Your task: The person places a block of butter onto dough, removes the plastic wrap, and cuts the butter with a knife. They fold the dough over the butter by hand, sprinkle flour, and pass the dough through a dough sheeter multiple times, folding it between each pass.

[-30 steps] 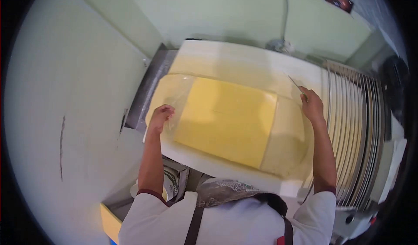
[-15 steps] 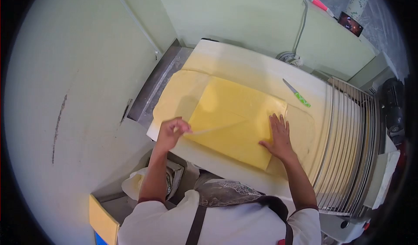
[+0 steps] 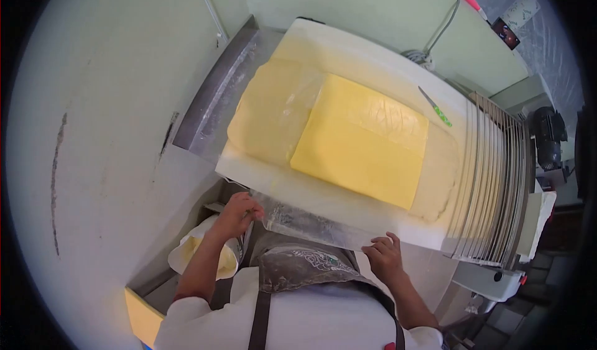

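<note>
A flat yellow slab that looks like butter (image 3: 357, 145) lies on a pale rolled-out sheet of dough (image 3: 261, 107), which shows past it on the left and right. Clear plastic film (image 3: 311, 225) stretches between my hands along the near table edge, in front of my apron. Shiny film also appears over the dough and the slab's far part. My left hand (image 3: 237, 215) is closed on the film's left end, beyond the slab's near left corner. My right hand (image 3: 384, 260) pinches its right end, just off the table edge.
A green-handled knife (image 3: 435, 106) lies on the white table (image 3: 385, 48) beyond the slab. A metal wire guard (image 3: 491, 182) stands at the right. Below left are an open bag (image 3: 186, 250) and a yellow-sided box (image 3: 143, 316). A wall (image 3: 118, 132) borders the left.
Both hands have moved back toward my body, drawing the film off the slab's near part. My right hand has left the slab and now grips the film. The view has shifted.
</note>
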Demonstrator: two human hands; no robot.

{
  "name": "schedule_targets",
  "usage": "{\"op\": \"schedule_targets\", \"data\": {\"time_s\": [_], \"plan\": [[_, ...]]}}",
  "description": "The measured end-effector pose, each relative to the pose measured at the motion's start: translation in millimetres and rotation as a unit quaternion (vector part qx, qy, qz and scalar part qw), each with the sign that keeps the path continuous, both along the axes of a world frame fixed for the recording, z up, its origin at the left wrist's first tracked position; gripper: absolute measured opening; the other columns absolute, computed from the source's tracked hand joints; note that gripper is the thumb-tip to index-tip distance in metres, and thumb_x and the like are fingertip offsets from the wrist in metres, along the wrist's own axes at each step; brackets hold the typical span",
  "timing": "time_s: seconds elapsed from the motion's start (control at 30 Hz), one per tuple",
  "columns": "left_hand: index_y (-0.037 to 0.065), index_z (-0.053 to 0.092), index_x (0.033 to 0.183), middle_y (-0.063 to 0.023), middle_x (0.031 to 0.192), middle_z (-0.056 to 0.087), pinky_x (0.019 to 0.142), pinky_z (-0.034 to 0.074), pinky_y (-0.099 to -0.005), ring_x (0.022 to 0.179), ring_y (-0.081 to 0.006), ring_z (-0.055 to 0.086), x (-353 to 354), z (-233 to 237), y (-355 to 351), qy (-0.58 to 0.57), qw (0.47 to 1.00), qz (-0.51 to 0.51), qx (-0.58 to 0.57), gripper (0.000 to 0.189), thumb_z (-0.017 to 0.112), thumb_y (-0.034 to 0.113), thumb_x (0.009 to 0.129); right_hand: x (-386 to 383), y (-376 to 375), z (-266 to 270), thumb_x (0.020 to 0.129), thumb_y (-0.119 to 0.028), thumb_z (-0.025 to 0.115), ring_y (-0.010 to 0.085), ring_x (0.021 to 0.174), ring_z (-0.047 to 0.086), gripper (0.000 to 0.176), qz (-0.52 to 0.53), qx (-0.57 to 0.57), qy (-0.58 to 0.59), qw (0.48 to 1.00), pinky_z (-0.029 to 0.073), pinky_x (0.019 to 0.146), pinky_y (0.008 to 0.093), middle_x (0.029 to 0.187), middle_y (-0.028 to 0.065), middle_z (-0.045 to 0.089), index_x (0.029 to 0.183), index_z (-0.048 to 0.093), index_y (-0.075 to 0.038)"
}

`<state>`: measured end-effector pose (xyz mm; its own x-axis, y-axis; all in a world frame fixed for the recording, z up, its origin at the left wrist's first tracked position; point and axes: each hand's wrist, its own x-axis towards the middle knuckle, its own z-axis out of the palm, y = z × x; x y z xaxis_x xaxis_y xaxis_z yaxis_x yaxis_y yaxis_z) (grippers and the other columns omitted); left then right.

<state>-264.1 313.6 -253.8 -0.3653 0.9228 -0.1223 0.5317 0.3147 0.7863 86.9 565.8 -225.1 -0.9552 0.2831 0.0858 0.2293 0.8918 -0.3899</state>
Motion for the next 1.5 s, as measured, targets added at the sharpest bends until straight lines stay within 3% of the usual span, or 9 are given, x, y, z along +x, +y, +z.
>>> {"op": "schedule_targets", "data": {"time_s": [0.17,0.4,0.5,0.6,0.8,0.9,1.03,1.27,1.5], "plan": [[0.009,0.058,0.122,-0.0103,0.115,0.063,0.101,0.039,-0.0392,0.111,-0.0281,0.057,-50.7,30.8,36.2,-0.058,0.995,0.058,0.048,0.045,0.068,0.012,0.078,7.0,-24.7,20.8,0.082,-0.031,0.072,0.0306,0.104,0.061,0.036,-0.188,-0.103,0.09,0.973,0.034,0.103,0.0544,0.099,0.0114,0.068,0.104,0.063,-0.004],[0.018,0.053,0.132,-0.0101,0.135,0.053,0.109,0.033,-0.0427,0.128,-0.0281,0.046,-159.3,9.6,235.0,0.364,0.909,-0.07,0.192,0.049,0.065,0.016,0.084,-45.7,65.1,34.5,0.087,-0.017,0.062,0.0346,0.104,0.06,0.03,-0.301,-0.105,0.199,0.927,0.042,0.097,0.0439,0.104,0.0172,0.065,0.11,0.06,0.002],[0.009,0.065,0.103,-0.0093,0.123,0.061,0.11,0.031,-0.0446,0.131,-0.0271,0.044,-179.4,22.1,284.3,0.301,0.91,-0.197,0.206,0.02,0.064,0.006,0.083,-99.6,120.3,35.6,0.085,-0.01,0.064,0.0346,0.107,0.058,0.031,-0.254,-0.085,0.201,0.942,0.043,0.096,0.0417,0.11,0.0172,0.064,0.113,0.059,0.001],[0.005,0.064,0.085,-0.0069,0.105,0.067,0.103,0.039,-0.0426,0.12,-0.0286,0.054,-185.7,41.0,331.7,0.251,0.919,-0.111,0.284,0.002,0.064,0.006,0.084,-155.3,178.1,30.5,0.08,-0.007,0.069,0.0337,0.11,0.056,0.039,-0.221,-0.065,0.185,0.956,0.044,0.092,0.0426,0.11,0.016,0.062,0.117,0.055,-0.002],[0.002,0.064,0.088,-0.0081,0.083,0.067,0.067,0.05,-0.0322,0.079,-0.0205,0.064,-212.9,37.7,420.5,0.141,0.959,0.013,0.246,0.005,0.06,0.005,0.088,-205.3,255.3,29.3,0.08,-0.016,0.073,0.034,0.09,0.057,0.033,-0.185,-0.069,-0.131,0.971,0.046,0.08,0.0426,0.096,0.0155,0.062,0.106,0.058,-0.003],[0.0,0.064,0.089,-0.0058,0.079,0.064,0.061,0.048,-0.0281,0.071,-0.013,0.059,-225.1,21.2,432.8,0.067,0.978,0.074,0.185,0.009,0.058,0.008,0.088,-183.1,298.9,-3.4,0.079,-0.02,0.074,0.035,0.078,0.057,0.026,-0.183,-0.126,-0.108,0.969,0.047,0.073,0.0397,0.083,0.0164,0.062,0.094,0.062,-0.001],[0.004,0.064,0.081,-0.0023,0.082,0.062,0.063,0.048,-0.0264,0.073,-0.0103,0.057,-247.8,-7.8,437.9,-0.179,0.963,0.155,0.126,0.016,0.06,0.017,0.09,-204.2,385.5,1.4,0.085,-0.017,0.069,0.0255,0.064,0.053,0.018,-0.151,-0.156,-0.045,0.975,0.045,0.064,0.0346,0.074,0.017,0.062,0.085,0.064,0.001],[0.007,0.057,0.112,-0.0106,0.106,0.065,0.079,0.053,-0.0359,0.084,-0.0218,0.064,-232.9,-1.9,400.6,-0.472,0.839,0.267,0.043,0.033,0.052,0.036,0.096,-267.6,483.8,-33.7,0.083,-0.012,0.067,0.0114,0.076,0.059,0.013,-0.092,-0.295,-0.051,0.95,0.048,0.072,0.0278,0.077,0.0018,0.064,0.09,0.07,-0.001],[0.004,0.059,0.115,-0.0096,0.104,0.066,0.083,0.052,-0.0327,0.092,-0.0177,0.063,-231.9,-16.3,389.1,-0.392,0.912,0.123,0.002,0.033,0.059,0.03,0.094,-250.1,430.2,3.0,0.082,-0.001,0.066,0.0099,0.081,0.057,0.014,-0.201,-0.319,-0.016,0.926,0.045,0.075,0.0248,0.083,0.0012,0.064,0.096,0.069,0.0]]}}
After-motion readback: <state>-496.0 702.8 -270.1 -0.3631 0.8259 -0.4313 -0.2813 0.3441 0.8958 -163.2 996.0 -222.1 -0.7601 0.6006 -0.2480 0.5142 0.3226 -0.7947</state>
